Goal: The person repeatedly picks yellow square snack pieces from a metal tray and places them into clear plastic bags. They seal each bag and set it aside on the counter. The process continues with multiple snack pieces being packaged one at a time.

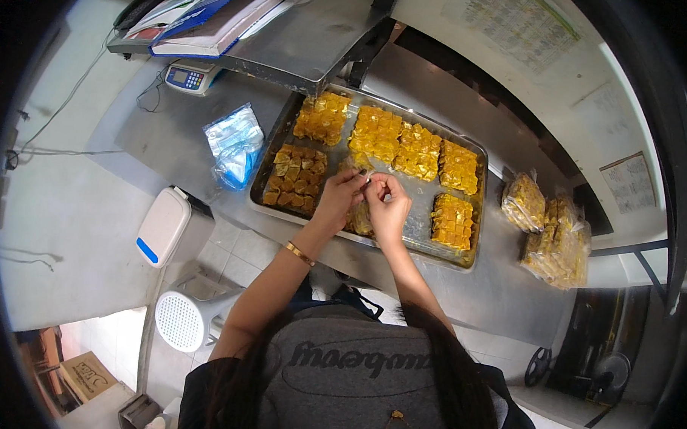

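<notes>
My left hand and my right hand meet fingertip to fingertip over a metal tray. Both are closed in a pinch on the gathered top of a clear plastic bag. Yellow-gold pieces show through the bag, which my hands partly cover. Around it, the tray holds blocks of small gold-coloured pieces set in rows: a darker block left of my left hand, a brighter block to the right, and several more along the far side.
Filled clear bags stand on the steel table right of the tray. Left of it lie a blue-and-white plastic packet and a small scale. A metal shelf with folders overhangs the far left. A white stool and bin stand at left.
</notes>
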`<state>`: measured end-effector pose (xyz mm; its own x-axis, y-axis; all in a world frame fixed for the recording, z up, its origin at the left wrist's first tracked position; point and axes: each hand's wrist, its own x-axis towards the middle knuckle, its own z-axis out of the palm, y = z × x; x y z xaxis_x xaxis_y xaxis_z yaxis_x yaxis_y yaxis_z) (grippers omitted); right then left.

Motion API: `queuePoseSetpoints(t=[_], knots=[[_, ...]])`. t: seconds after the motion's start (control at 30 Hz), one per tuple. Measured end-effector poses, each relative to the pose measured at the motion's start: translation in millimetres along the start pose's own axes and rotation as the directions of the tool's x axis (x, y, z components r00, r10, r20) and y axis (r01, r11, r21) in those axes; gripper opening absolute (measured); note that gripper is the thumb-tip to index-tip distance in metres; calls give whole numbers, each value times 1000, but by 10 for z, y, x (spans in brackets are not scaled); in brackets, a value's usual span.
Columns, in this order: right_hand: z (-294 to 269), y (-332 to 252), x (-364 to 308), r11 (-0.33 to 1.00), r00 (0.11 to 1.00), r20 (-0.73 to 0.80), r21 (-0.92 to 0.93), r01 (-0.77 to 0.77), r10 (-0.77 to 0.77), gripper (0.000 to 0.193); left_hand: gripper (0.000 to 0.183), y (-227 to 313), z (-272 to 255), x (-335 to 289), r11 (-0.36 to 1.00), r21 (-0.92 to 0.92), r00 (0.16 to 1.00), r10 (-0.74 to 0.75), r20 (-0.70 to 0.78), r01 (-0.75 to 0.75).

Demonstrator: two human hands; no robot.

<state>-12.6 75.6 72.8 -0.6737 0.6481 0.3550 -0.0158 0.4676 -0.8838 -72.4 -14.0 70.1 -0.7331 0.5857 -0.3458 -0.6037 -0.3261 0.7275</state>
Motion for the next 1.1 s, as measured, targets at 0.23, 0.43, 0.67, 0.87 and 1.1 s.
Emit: queuePoseSetpoints(t=[0.23,0.43,0.67,0.87,1.1], knots=[[-42,-53,-19,987,992,-38,-110,118,-123,9,12,-57,-23,24,990,82,994,112,0,-111],[-56,-31,21,995,995,-22,-28,-98,97,10,10,-53,-11,19,505,723,809,574,127,-472],[-58,163,80,859,966,128,441,-260,226,6,9,-28,17,40,512,747,821,565,79,-424],[-49,273,73,796,948,241,523,-306,206,9,13,43,-2,38,340,735,711,652,265,-586],[-136,37,307,958,918,320,-78,274,-236,10,13,57,-42,25,191,682,596,680,427,-706]])
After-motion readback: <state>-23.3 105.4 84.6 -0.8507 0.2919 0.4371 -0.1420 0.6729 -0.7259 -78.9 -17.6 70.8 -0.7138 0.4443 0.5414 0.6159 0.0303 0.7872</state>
